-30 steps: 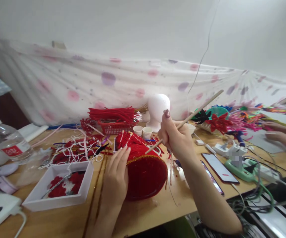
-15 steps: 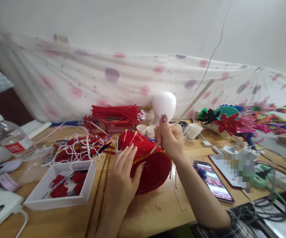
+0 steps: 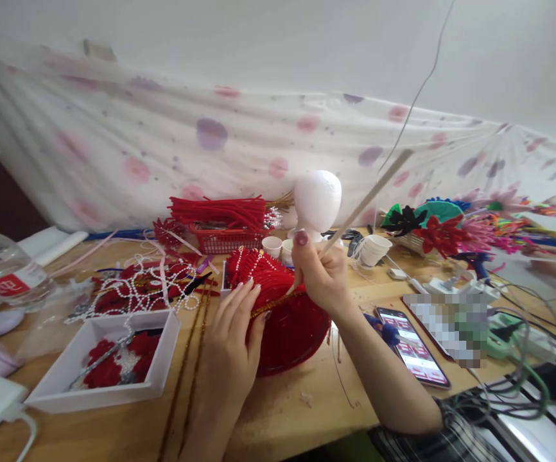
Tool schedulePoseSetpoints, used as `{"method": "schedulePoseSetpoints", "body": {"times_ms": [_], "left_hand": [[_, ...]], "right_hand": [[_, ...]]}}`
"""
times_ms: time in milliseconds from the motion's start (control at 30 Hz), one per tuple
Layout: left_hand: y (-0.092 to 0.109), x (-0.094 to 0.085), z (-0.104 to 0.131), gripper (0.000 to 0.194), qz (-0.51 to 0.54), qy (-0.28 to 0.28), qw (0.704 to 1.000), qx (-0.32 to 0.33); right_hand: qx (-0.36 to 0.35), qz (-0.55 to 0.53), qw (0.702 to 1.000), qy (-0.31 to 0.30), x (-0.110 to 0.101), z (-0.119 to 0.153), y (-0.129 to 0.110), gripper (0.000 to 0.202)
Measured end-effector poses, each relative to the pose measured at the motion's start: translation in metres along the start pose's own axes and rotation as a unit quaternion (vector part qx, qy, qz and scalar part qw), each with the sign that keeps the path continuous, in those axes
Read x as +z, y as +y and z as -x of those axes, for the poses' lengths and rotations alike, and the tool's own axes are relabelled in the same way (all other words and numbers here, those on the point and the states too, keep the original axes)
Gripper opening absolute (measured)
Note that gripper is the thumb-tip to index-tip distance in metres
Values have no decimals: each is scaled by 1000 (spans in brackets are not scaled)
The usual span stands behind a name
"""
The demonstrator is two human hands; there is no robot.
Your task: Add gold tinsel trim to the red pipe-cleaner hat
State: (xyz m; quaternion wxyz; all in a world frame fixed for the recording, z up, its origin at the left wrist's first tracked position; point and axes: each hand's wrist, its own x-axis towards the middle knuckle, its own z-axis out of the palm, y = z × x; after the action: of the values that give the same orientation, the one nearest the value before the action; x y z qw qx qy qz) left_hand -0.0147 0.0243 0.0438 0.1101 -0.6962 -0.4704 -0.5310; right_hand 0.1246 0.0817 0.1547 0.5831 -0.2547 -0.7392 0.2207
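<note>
A red headpiece [image 3: 290,340] with a glossy red hollow, red strands, beaded rows and gold trim lies on the wooden table. My left hand [image 3: 232,333] holds it at the left side, its fingers laid over the red strands and the thumb by the gold trim. In the fist of my right hand [image 3: 321,269] is a pale chopstick-like stick [image 3: 374,192], thumb up. The stick slants, its thick end up to the right and its thin lower tip at the gold trim.
A white box [image 3: 104,398] with red flowers stands left, near bead strings [image 3: 138,289] and a bottle [image 3: 8,276]. Behind are a red basket [image 3: 230,240], a white foam head [image 3: 317,199] and paper cups [image 3: 373,250]. A phone [image 3: 415,350] and cables lie right; another person's hand [image 3: 555,266] is far right.
The view has shifted slightly. My right hand and the stick have moved a little down and left along the gold trim; my left hand stays on the headpiece.
</note>
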Motion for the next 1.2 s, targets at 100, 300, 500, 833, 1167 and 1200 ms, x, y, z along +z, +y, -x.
{"method": "schedulePoseSetpoints", "body": {"times_ms": [100,300,500,833,1167,1200], "left_hand": [[0,0,0,38,1,-5,1000,-4],[0,0,0,39,7,-5,1000,-7],[0,1,0,40,15,1,1000,-7],[0,0,1,41,13,-4,1000,-11],[0,0,2,50,6,9,1000,0],[0,-1,2,52,4,7,1000,5]], "right_hand": [[7,-37,999,36,0,2,-1,71],[28,-49,998,22,3,5,3,71],[33,-32,997,63,3,6,2,72],[17,24,1000,2,1,8,-3,71],[4,76,997,-23,1,5,-6,70],[11,72,997,-18,0,5,-7,70]]}}
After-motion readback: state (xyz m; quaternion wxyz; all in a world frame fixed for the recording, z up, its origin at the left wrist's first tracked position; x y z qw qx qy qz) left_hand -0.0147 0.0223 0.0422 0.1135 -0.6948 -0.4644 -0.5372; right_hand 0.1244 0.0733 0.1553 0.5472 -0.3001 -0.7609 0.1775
